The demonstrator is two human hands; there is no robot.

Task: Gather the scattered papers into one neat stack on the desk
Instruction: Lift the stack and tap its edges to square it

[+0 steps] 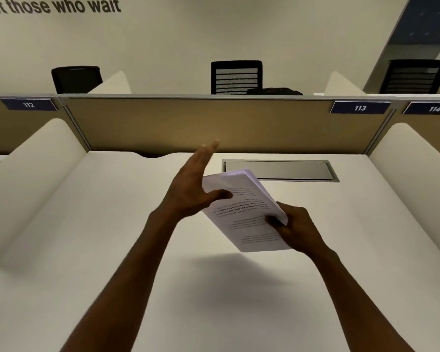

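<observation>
Large dark lettering point(52, 6) on the pale back wall point(239, 29) reads "those who wait", with a cut-off word ending in "ot" before it at the left edge. Three dark blue tags with white numbers sit along the top of the tan partition point(188, 123): "112" point(29, 104) at the left, "113" point(360, 107) toward the right, and "114" point(434, 108) at the far right. The stack of papers point(244, 214) carries printed lines seen upside down and too blurred to read.

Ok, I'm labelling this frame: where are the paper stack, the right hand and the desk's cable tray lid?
paper stack point(244, 212): head view, printed top sheet.
right hand point(294, 228): head view, back of hand.
cable tray lid point(290, 170): head view, metal flap.
</observation>
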